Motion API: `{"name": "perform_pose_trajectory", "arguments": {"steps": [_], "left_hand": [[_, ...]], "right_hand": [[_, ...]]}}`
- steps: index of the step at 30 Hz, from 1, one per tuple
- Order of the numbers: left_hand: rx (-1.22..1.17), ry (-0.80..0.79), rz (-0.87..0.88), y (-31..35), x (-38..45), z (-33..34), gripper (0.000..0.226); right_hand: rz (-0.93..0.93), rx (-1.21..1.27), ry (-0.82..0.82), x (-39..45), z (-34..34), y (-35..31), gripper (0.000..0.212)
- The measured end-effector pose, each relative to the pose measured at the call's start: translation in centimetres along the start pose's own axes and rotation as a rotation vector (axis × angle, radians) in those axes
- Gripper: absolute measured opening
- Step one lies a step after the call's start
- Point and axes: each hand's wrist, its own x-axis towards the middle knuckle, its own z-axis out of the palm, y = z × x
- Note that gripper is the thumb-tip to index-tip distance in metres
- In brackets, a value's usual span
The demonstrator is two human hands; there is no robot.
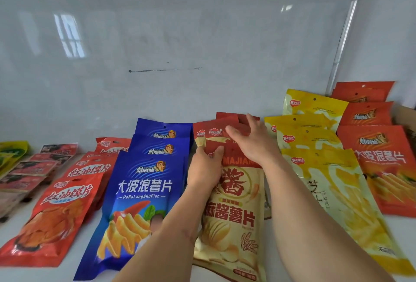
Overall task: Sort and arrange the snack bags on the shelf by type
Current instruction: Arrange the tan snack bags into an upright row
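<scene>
A row of cream-and-red chip bags lies overlapped in the middle of the white shelf. My left hand pinches the top left edge of the front bag, thumb on its red band. My right hand lies flat with straight fingers on the red tops of the bags behind it. To the left lie the blue wave-chip bags, then the red chip bags. To the right lie the yellow fries bags and the orange-red bags.
Small dark-red packets are stacked at the far left, beside a yellow-green bag at the edge. A glossy white wall backs the shelf. A brown box corner shows at the far right.
</scene>
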Motion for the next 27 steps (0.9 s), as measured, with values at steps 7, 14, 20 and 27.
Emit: {"name": "perform_pose_trajectory", "arguments": {"steps": [7,14,20,27], "left_hand": [[0.272,0.063,0.147,0.4,-2.7,-0.1,0.087],[0.662,-0.114,0.218,-1.3,-5.5,0.8,0.059],[0.654,-0.197,0.158,-2.3,-4.6,1.0,0.061],[0.641,-0.21,0.13,-2.5,-4.5,1.4,0.062]], "right_hand": [[-0.002,-0.124,-0.025,1.1,2.3,1.4,0.085],[0.0,-0.139,-0.036,2.2,3.4,1.8,0.077],[0.055,-0.074,-0.105,3.2,4.6,2.8,0.076],[0.072,0.041,-0.182,3.0,4.7,2.8,0.075]]}}
